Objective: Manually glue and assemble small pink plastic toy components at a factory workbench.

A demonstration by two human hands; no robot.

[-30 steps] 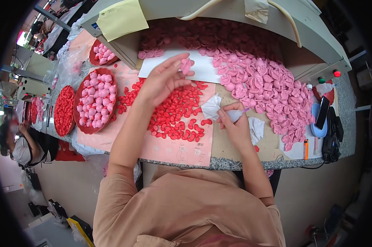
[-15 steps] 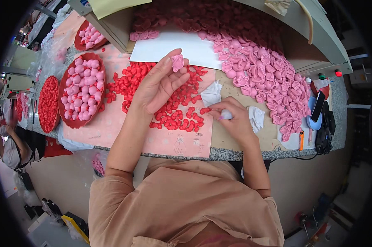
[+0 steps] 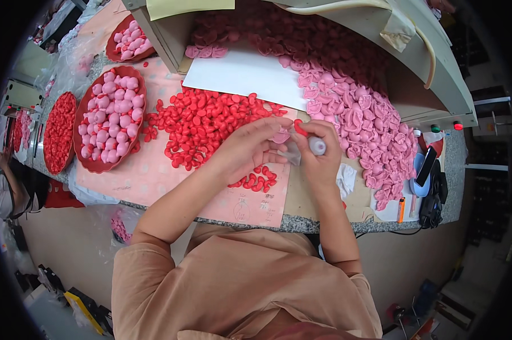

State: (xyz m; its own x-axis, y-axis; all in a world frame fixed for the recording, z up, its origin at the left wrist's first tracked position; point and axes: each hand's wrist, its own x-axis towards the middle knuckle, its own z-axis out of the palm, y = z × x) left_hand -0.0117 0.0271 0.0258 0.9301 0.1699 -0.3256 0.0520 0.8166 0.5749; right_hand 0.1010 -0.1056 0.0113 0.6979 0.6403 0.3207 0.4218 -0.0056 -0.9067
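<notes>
In front of me, my left hand (image 3: 247, 150) pinches a pink rose-shaped piece (image 3: 281, 135) at its fingertips. Close beside it, my right hand (image 3: 323, 164) holds a curved red bean-like piece (image 3: 300, 128) between thumb and forefinger. A small whitish bottle (image 3: 317, 146), its rounded end showing, is gripped in that same hand. The fingertips of both hands nearly meet, and I cannot tell whether the red and pink pieces touch. Below and behind the left hand, loose red pieces (image 3: 202, 116) cover part of a pink sheet (image 3: 154, 192).
Pink rose-shaped pieces (image 3: 375, 136) pile up on the right, spilling from under a grey housing (image 3: 437, 85). A red scalloped tray (image 3: 85, 158) of pink-and-red pieces stands left. White paper (image 3: 239, 71) lies behind. A blue dish with a phone (image 3: 426, 165) and an orange lighter (image 3: 401, 209) sit right.
My left hand has come down and right with the pink piece. My right hand has lifted the red piece from the sheet, so the two hands are now close together.
</notes>
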